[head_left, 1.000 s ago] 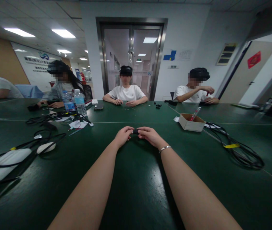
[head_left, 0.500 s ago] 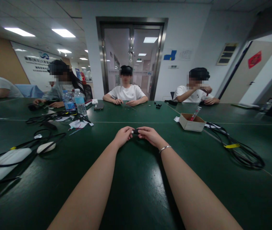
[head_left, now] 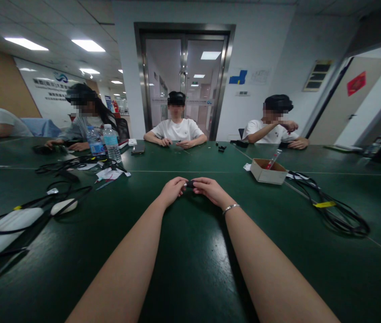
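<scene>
Between my two hands, just above the green table, is a small black object with a silvery metal end; its kind is too small to make out. My left hand pinches it at the silvery end, thumb and fingers pressed together. From the other side my right hand, with a silver bangle at the wrist, grips the black part. The fingertips cover both ends of the object.
A cardboard box holding a clear-and-red tube stands right, beside a coiled black cable. Left are water bottles, paper scraps, tangled cables, a white mouse and a white strip. Several people sit around the table.
My hands and the small object stay almost in place. Across the table at the right, a person's raised hand has shifted slightly.
</scene>
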### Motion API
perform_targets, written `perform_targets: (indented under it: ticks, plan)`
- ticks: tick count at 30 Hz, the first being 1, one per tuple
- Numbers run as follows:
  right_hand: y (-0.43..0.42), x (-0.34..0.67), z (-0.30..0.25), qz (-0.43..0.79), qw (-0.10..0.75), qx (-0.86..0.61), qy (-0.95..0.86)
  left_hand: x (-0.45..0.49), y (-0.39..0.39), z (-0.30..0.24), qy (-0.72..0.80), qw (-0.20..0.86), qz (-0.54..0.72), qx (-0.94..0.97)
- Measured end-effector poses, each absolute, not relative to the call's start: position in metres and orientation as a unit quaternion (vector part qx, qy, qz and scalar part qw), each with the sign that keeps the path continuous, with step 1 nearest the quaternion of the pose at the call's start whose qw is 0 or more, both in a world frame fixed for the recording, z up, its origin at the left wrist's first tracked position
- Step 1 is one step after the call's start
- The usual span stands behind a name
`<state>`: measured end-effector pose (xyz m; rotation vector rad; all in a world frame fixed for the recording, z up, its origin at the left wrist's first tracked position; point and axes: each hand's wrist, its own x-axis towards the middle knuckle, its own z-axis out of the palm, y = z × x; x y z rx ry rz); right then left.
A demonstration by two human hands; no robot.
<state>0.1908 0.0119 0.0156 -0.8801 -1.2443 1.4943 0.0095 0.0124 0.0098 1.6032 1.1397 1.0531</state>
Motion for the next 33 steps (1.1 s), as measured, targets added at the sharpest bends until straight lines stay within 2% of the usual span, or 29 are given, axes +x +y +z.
perform_targets:
  ticks: [33]
  plan:
    - [0.0104,0.1897,0.0169,0.605,0.483,-0.371,-0.513,0.0095,0.0124,0.0105,0.462,0.441,0.417,0.647]
